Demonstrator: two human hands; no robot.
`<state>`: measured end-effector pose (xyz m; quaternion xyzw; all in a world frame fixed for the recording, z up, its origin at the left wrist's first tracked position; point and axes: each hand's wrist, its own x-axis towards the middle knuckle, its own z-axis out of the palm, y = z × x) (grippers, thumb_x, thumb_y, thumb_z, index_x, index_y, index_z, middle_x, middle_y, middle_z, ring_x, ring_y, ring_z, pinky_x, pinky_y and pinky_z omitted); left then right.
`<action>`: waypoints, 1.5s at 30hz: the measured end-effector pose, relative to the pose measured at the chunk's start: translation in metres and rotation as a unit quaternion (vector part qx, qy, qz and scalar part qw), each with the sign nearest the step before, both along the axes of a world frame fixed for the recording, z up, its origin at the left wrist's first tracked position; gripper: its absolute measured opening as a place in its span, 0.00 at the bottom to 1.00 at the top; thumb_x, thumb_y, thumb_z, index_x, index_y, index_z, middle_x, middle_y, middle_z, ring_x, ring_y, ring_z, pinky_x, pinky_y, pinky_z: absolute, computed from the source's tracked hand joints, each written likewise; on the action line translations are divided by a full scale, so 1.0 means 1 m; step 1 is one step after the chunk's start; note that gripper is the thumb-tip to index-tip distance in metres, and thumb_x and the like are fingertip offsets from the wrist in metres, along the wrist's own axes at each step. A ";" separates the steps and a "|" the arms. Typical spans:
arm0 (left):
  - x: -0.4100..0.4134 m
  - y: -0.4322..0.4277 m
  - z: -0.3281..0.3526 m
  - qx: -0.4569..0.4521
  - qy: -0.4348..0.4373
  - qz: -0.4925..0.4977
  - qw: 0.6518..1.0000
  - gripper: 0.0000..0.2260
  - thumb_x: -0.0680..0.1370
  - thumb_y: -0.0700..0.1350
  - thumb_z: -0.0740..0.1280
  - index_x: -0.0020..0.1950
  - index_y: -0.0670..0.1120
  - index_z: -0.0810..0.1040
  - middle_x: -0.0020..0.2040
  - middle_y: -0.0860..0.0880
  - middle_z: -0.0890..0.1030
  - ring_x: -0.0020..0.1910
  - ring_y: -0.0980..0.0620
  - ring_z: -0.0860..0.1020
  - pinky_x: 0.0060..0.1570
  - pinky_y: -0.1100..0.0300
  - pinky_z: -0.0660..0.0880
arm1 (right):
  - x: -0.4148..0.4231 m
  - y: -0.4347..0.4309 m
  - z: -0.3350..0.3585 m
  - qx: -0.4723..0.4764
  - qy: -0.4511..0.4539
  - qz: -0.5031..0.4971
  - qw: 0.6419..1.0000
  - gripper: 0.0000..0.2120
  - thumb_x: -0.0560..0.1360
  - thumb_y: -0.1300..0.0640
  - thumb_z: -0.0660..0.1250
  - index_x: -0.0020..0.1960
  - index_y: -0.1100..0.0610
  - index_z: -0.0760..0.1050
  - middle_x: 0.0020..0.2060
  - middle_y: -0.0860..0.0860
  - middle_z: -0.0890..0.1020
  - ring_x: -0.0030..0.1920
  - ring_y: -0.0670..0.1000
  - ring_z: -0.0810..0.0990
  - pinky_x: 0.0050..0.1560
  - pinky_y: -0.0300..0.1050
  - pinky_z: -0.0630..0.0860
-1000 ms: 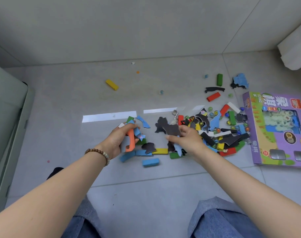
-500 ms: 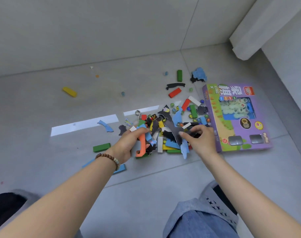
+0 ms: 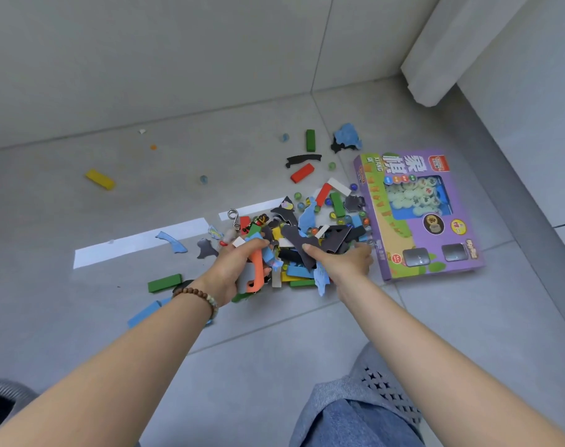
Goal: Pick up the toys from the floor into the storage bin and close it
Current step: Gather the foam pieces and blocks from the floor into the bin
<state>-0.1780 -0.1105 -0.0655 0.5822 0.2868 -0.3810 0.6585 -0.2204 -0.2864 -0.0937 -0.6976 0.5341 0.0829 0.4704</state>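
A heap of toys [image 3: 310,227] lies on the grey tile floor: coloured blocks, marbles, and blue and dark foam puzzle pieces. My left hand [image 3: 232,269] grips a bunch of pieces, an orange curved piece [image 3: 257,272] among them, at the heap's near left side. My right hand [image 3: 342,261] holds dark and blue foam pieces [image 3: 302,243] at the heap's near right side. A purple game box [image 3: 435,240] lies flat just right of the heap. The storage bin is out of view.
Stray toys lie apart: a yellow block [image 3: 100,179] far left, green blocks [image 3: 164,282] [image 3: 310,140], a red block [image 3: 302,173], a blue block [image 3: 144,313] near my left wrist, a few marbles. A wall runs behind, a white ledge [image 3: 442,59] at right. My knee [image 3: 355,417] is below.
The view swung right, so the heap and box now sit nearer the centre. Both hands closed in on the heap, still holding their pieces; the right hand reached toward the box.
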 end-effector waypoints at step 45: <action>0.009 0.021 0.015 -0.007 0.029 0.018 0.999 0.11 0.74 0.47 0.70 0.52 0.44 0.75 0.41 0.43 0.82 0.29 0.50 0.79 0.30 0.62 0.78 | 0.007 -0.022 0.020 0.266 -0.203 -0.048 0.941 0.09 0.77 0.62 0.64 0.57 0.58 0.72 0.41 0.52 0.80 0.40 0.48 0.80 0.29 0.34 0.77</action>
